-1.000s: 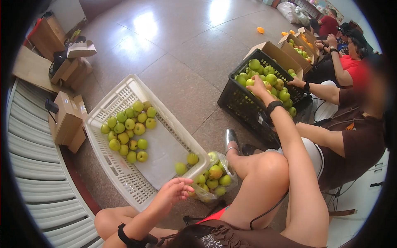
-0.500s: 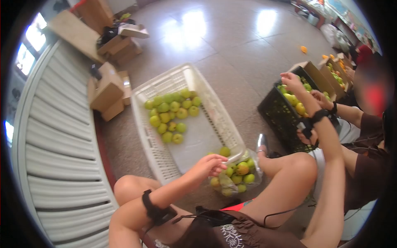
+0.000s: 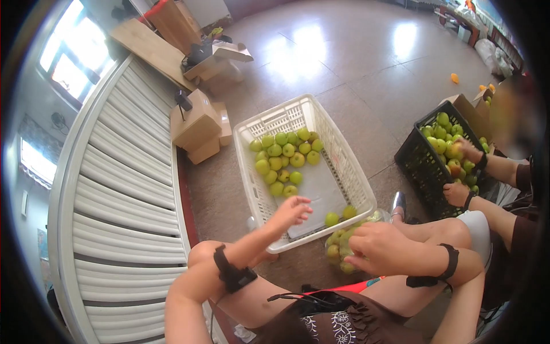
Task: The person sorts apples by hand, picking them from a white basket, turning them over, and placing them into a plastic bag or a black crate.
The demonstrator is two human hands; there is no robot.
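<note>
My left hand is held over the near left part of a white plastic basket, fingers apart and holding nothing. Several green apples are grouped at the far left of the basket, and a couple more lie in its near right corner. My right hand is above a clear plastic bag of green apples just outside that corner. Its fingers are curled downward, and whatever they may hold is hidden.
At the right, a co-worker's hands are at a black crate of green and reddish apples. Cardboard boxes stand at the left beside a white slatted bench. Orange pieces lie on the floor.
My right hand has come from the black crate to above the plastic bag. My left hand has moved away from the bag over the basket. The view has shifted left.
</note>
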